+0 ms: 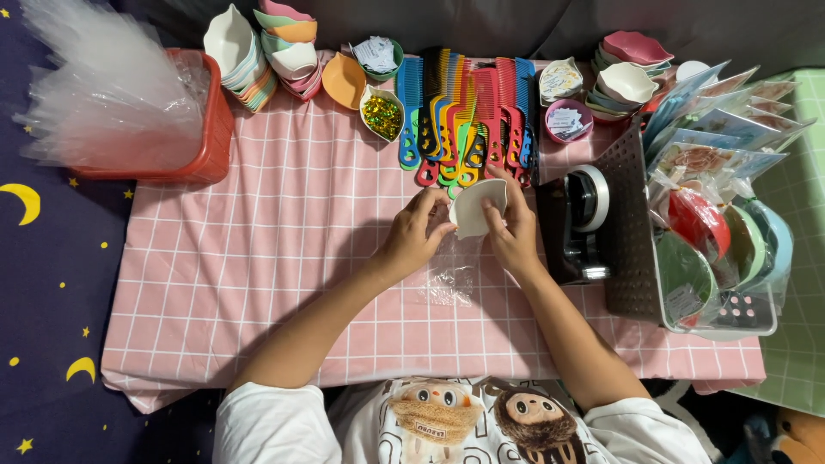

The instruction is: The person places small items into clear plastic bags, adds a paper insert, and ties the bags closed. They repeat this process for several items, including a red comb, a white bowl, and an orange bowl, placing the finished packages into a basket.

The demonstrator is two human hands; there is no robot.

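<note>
Holding white dish (475,206), clear bag (453,273) beneath

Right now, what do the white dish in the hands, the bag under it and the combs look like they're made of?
The white dish, held by left hand and right hand: likely matte plastic, thin, smooth rim. The clear bag: thin glossy plastic film, transparent, crinkled highlights. The combs: probably moulded hard plastic, solid bright colours, fine even teeth.
</note>
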